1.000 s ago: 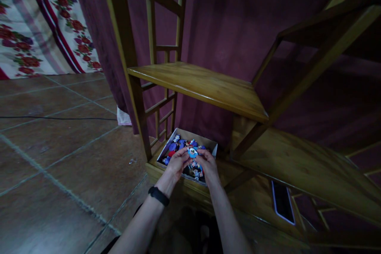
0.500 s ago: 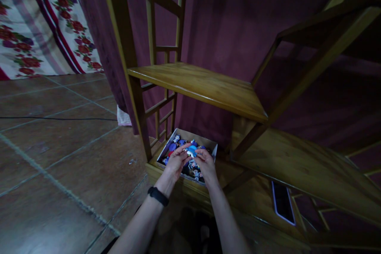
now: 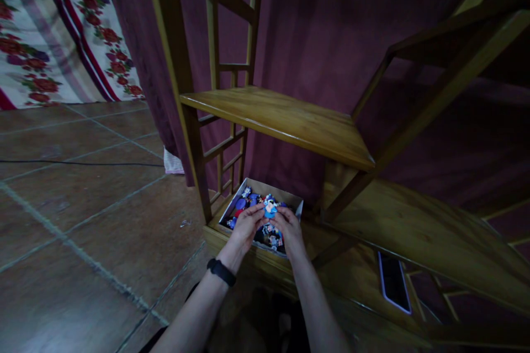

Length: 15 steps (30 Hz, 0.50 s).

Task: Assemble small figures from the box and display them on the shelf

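Note:
A shallow cardboard box [image 3: 290, 198] full of small blue, red and white toy figures rests on the bottom board of a wooden shelf unit. Both my hands reach into it. My left hand [image 3: 245, 227], with a black band on its wrist, and my right hand [image 3: 289, 229] together pinch one small blue and white figure [image 3: 270, 209], held just above the pile. The fingers of both hands are curled round it.
The middle wooden shelf [image 3: 285, 118] juts out above the box. A phone [image 3: 392, 282] lies on the lower board to the right. Dark red curtain hangs behind. Tiled floor [image 3: 83, 215] with a black cable spreads left, near floral cloth.
The blue and white figure has been turned between my fingers and shifted slightly toward the back of the box; my hands stay in about the same place.

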Each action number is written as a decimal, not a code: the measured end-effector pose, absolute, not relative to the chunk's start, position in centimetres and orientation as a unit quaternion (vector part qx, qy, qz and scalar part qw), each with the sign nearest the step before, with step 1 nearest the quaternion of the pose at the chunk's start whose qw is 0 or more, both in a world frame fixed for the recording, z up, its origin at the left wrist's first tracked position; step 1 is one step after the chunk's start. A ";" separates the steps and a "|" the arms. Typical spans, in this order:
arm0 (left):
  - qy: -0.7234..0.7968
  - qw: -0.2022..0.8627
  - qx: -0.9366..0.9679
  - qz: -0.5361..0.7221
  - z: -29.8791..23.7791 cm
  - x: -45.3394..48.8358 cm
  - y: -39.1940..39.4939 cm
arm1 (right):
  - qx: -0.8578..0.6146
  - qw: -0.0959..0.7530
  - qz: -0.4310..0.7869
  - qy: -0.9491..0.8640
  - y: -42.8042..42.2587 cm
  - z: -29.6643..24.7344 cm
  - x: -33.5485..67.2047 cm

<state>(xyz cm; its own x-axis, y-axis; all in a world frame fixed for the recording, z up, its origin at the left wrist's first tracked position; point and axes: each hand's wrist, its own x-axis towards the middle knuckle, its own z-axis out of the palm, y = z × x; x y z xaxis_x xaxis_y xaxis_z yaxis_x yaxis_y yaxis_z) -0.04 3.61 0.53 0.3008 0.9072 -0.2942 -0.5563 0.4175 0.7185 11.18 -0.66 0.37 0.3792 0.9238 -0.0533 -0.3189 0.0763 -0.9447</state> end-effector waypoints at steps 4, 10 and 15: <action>0.341 0.773 0.253 0.471 0.7 0.0 3.5 | -0.484 0.674 0.481 -0.284 -0.7 0.6 11.3; 0.333 0.772 0.266 0.472 1.0 0.1 3.1 | -0.463 0.683 0.496 -0.271 -0.7 0.3 11.5; 0.323 0.772 0.277 0.473 0.8 0.1 3.1 | -0.458 0.686 0.510 -0.243 -0.7 0.2 11.6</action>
